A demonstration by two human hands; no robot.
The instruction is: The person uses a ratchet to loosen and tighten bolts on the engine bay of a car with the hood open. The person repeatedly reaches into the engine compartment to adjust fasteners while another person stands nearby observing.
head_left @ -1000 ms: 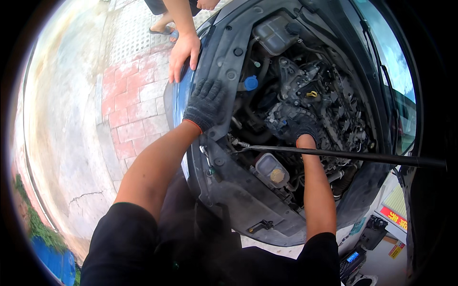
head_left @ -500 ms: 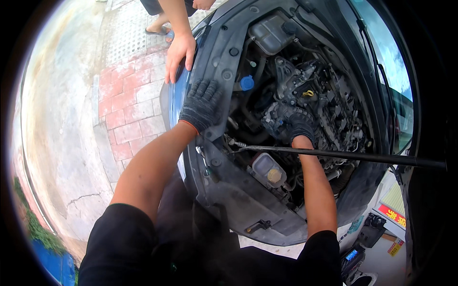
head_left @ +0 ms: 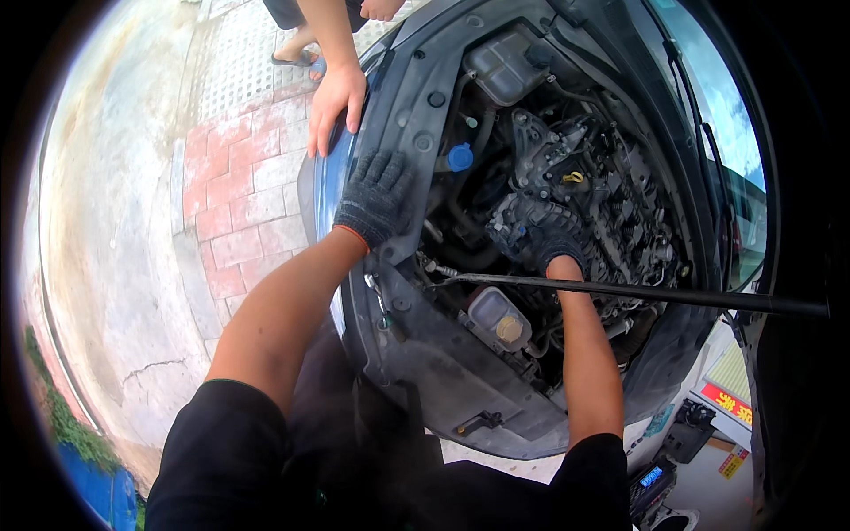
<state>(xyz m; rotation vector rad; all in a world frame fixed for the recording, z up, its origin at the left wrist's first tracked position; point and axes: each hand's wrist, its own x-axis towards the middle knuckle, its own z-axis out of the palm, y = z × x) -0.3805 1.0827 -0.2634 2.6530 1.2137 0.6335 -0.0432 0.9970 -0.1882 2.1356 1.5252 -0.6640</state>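
My left hand (head_left: 374,196), in a dark grey knit glove with an orange cuff, lies flat with fingers stretched on the black front panel (head_left: 423,124) of a car's open engine bay. My right hand (head_left: 558,245), gloved alike, reaches down beside the engine (head_left: 611,190). Its fingers are hidden among dark parts, so what they touch does not show. A ratchet wrench (head_left: 381,301) rests on the panel below my left wrist. Near my right forearm stands a pale reservoir with a yellowish cap (head_left: 508,328). A blue cap (head_left: 460,157) sits between the panel and the engine.
A black hood prop rod (head_left: 655,290) crosses above my right forearm. Another person's hand (head_left: 336,99) rests on the car's front edge, beyond my left hand. A grey tank (head_left: 506,69) occupies the bay's far corner. Red and grey paving (head_left: 239,195) lies left of the car.
My right hand has shifted slightly downward in the picture, deeper beside the engine. My left hand and the other person's hand stay in place.
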